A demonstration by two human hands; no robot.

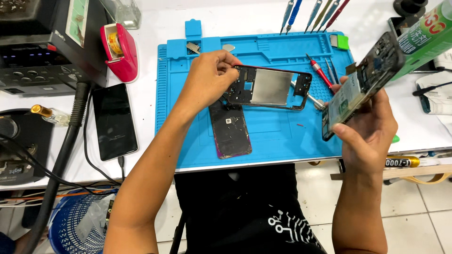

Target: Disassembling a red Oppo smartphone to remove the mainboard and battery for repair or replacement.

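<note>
Here the opened phone body (362,87) sits tilted in the right hand (369,129), raised above the right edge of the blue work mat (282,136), its exposed boards and battery facing up; the fingers are closed around its lower end. The left hand (209,77) pinches the left edge of a black mid-frame (268,88), which is lifted at that side over the mat, thumb and fingertips clamped on it. Just beneath lies a dark back cover (230,129), flat on the mat. A red-handled screwdriver (320,70) and tweezers rest near the frame's right end, and more tools (310,14) lie beyond the mat's top edge. A dark phone (114,120) lies on the white table to the left, beside a red tape dispenser (120,49). As a judgement: the phone body is gripped by one end only, so it could slip and fall, and the frame might flex under so narrow a pinch.
</note>
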